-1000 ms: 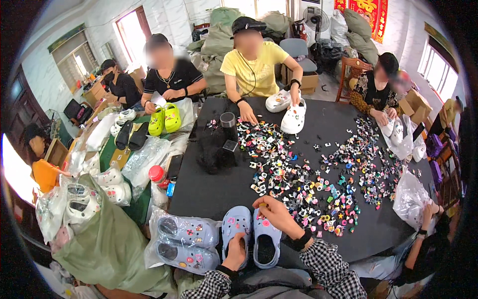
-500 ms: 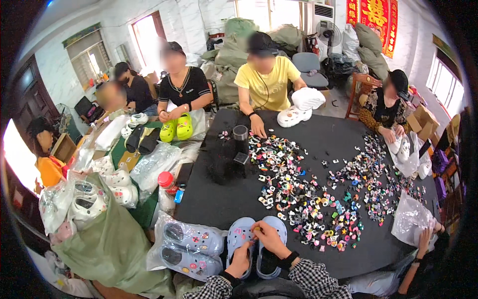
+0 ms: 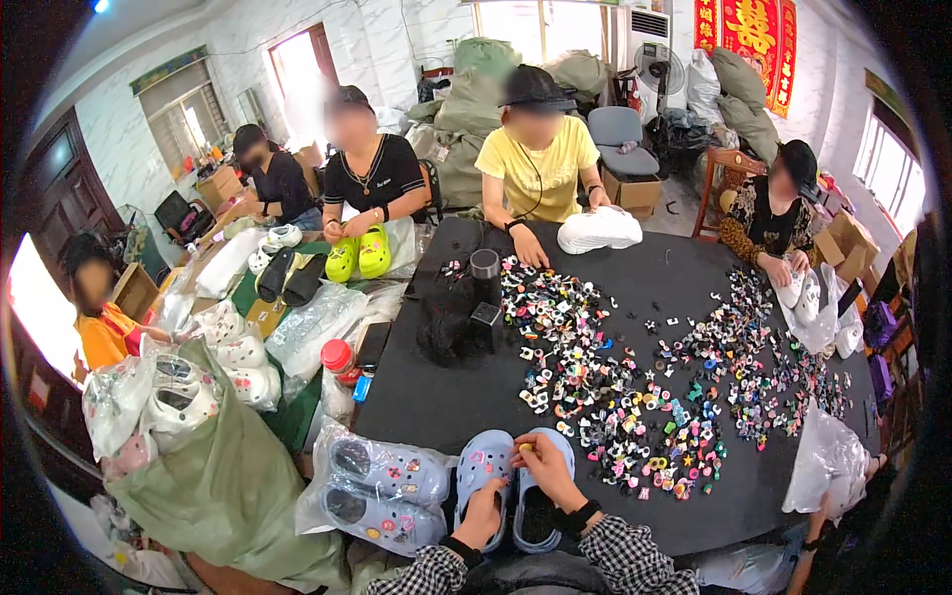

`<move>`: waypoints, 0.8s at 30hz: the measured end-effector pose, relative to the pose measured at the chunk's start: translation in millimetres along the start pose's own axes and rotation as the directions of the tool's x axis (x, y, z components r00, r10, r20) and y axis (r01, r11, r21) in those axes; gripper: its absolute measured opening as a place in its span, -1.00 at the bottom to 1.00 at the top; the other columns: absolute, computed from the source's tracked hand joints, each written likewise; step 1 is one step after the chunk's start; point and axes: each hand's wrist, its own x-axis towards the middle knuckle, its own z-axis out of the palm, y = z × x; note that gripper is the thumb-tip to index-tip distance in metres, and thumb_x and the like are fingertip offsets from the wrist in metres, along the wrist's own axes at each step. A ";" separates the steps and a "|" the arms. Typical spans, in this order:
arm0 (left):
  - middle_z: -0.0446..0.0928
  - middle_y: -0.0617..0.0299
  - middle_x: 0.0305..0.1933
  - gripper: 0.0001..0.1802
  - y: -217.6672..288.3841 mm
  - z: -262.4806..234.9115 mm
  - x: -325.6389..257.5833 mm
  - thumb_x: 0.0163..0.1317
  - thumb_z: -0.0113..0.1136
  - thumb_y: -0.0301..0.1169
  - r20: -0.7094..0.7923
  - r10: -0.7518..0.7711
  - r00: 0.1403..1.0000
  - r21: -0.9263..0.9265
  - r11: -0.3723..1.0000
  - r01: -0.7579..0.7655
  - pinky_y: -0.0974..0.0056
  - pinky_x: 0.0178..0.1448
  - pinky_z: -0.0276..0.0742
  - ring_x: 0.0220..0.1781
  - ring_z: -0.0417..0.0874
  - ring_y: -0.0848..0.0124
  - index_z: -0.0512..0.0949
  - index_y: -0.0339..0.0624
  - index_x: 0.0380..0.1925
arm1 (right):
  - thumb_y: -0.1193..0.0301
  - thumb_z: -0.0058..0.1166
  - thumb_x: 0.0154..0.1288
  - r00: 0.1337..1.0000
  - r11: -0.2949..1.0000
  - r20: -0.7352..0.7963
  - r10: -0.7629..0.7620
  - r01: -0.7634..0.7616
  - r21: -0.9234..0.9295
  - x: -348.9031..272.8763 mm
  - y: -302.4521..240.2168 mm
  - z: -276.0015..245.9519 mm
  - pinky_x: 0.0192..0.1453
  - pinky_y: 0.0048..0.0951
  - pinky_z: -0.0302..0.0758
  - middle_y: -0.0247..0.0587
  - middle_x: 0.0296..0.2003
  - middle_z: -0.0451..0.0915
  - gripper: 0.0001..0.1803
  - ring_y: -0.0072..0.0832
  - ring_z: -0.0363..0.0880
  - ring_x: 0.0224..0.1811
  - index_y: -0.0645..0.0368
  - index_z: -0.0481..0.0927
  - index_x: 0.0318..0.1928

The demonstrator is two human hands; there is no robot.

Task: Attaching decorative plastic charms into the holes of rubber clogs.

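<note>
Two pale blue clogs stand side by side at the table's near edge. Around the left clog [image 3: 483, 458], dotted with small shoe charms, my left hand [image 3: 482, 514] is closed, its fingers on the inner side and opening. My right hand [image 3: 548, 473] pinches a small yellow charm [image 3: 526, 447] between thumb and fingertips, just above the gap between the toes. Beneath that hand and wrist the right clog [image 3: 535, 526] is partly hidden. Left of them lies another pale blue pair [image 3: 387, 484] with charms, inside a clear plastic bag.
Heaps of loose charms [image 3: 635, 416] cover the black table [image 3: 436, 397]. A red-lidded jar [image 3: 338, 357] and a dark metal cylinder [image 3: 485, 266] stand nearby. A green sack [image 3: 228, 486] with bagged white clogs sits left. Several co-workers handle shoes; one person's arm holds a plastic bag [image 3: 825, 456] at right.
My right hand has lifted slightly away from the left clog, showing the yellow charm more plainly. The person in yellow has brought the white shoes down to the table. The bag at right has shifted.
</note>
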 end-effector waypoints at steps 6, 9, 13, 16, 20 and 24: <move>0.44 0.33 -0.46 -0.84 1.2 3.8 -0.3 0.16 0.15 -0.46 0.087 -0.162 0.983 -0.248 0.952 0.179 0.41 -0.34 0.19 -0.43 0.39 0.56 0.56 -0.27 -0.27 | 0.55 -0.15 0.40 1.000 0.998 0.014 -0.005 0.004 0.068 -0.9 6.1 -4.2 -0.05 -0.47 0.54 -0.11 -0.19 0.54 -0.85 -0.45 0.59 -0.17 0.32 0.37 -0.07; 0.38 0.37 -0.51 -0.85 11.2 15.5 2.9 0.15 0.17 -0.42 0.029 -0.209 0.977 -0.336 0.919 0.207 0.42 -0.39 0.13 -0.48 0.32 0.59 0.58 -0.25 -0.32 | 0.56 -0.15 0.39 1.000 0.998 0.010 -0.011 0.010 0.064 0.4 10.9 -5.0 -0.03 -0.46 0.54 -0.11 -0.19 0.54 -0.85 -0.44 0.59 -0.16 0.32 0.38 -0.07; 0.40 0.38 -0.47 -0.85 -6.5 4.0 8.9 0.12 0.21 -0.38 0.017 -0.346 0.938 -0.474 0.823 0.312 0.42 -0.37 0.16 -0.45 0.33 0.58 0.58 -0.23 -0.36 | 0.59 -0.18 0.38 0.999 0.998 0.037 -0.038 0.036 0.060 -1.0 10.3 -1.1 0.00 -0.46 0.54 -0.10 -0.17 0.53 -0.84 -0.42 0.59 -0.14 0.32 0.38 -0.06; 0.47 0.35 -0.38 -0.84 -19.1 -7.1 11.3 0.12 0.20 -0.39 0.035 -0.357 0.934 -0.471 0.818 0.330 0.41 -0.31 0.25 -0.39 0.41 0.54 0.58 -0.24 -0.34 | 0.59 -0.19 0.38 0.999 0.997 0.038 -0.026 0.024 0.069 -1.1 8.1 1.5 0.02 -0.47 0.54 -0.10 -0.16 0.53 -0.83 -0.43 0.59 -0.12 0.33 0.38 -0.06; 0.50 0.33 -0.33 -0.83 7.2 0.8 -5.9 0.13 0.20 -0.39 0.141 0.307 0.941 0.404 0.850 -0.338 0.41 -0.24 0.30 -0.33 0.45 0.51 0.57 -0.26 -0.34 | 0.56 -0.16 0.39 0.999 0.992 0.035 -0.008 0.004 0.123 -3.7 0.9 -4.0 0.04 -0.47 0.53 -0.11 -0.16 0.53 -0.82 -0.43 0.58 -0.11 0.32 0.39 -0.04; 0.52 0.29 -0.33 -0.83 -5.0 2.9 10.9 0.13 0.17 -0.42 0.041 -0.339 0.940 -0.495 0.810 0.314 0.40 -0.20 0.31 -0.29 0.47 0.49 0.57 -0.25 -0.29 | 0.52 -0.13 0.40 0.999 0.990 0.044 -0.007 0.001 0.142 -11.1 -19.7 -3.2 0.02 -0.44 0.55 -0.12 -0.18 0.55 -0.78 -0.44 0.59 -0.11 0.31 0.39 0.01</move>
